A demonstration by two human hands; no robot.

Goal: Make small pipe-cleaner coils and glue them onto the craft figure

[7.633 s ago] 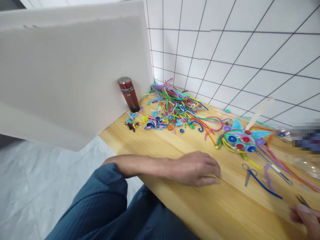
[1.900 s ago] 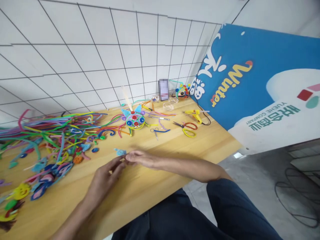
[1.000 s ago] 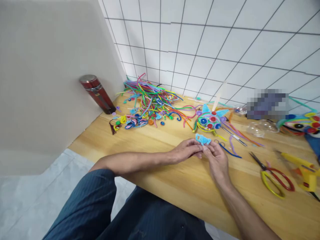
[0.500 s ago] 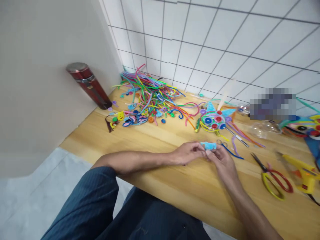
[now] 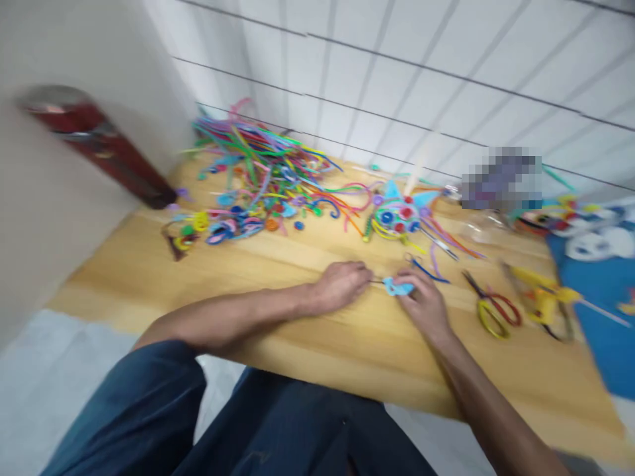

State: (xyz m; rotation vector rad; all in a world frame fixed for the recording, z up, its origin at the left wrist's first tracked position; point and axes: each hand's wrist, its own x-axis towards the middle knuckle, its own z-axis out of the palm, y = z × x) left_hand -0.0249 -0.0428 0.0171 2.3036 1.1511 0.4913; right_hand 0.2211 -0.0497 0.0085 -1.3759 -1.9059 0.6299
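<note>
The picture is smeared by motion. A small light blue pipe-cleaner piece [image 5: 397,287] lies between my two hands on the wooden table [image 5: 307,344]. My right hand [image 5: 421,303] is closed on its right side. My left hand [image 5: 340,285] rests curled just to its left, fingertips pinched toward the piece. A round, colourful pipe-cleaner figure [image 5: 397,215] sits just beyond my hands.
A heap of coloured pipe cleaners [image 5: 258,172] fills the table's far left, next to a red flask [image 5: 99,149] against a beige board. Yellow-and-red scissors [image 5: 493,309] and a yellow glue gun [image 5: 540,294] lie to the right. A blue board [image 5: 600,291] stands at far right.
My view has swung and dropped, blurring everything. My hands stay together on the blue piece, now lower on the table and slightly left in the picture.
</note>
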